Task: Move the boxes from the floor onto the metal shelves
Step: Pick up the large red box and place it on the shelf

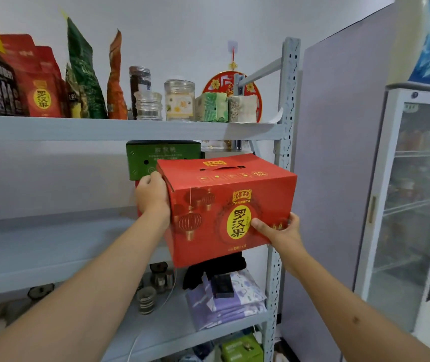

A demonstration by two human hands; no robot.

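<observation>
A red box (224, 207) is held in the air in front of the middle level of the metal shelves (51, 246), its rear end over the shelf edge. It is clasped at its left end by the left hand (152, 197) and pinched at its lower right corner by the right hand (280, 231), thumb on the front face. A green box (153, 159) is seen just behind it.

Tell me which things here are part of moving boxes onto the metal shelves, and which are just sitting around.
Part of the job:
red box, held at shelf height
left hand on its left end
right hand at its lower right corner
metal shelves
green box, already shelved behind it

Just sitting around:
snack bags
glass jars
folded purple cloth
glass-door fridge
</observation>
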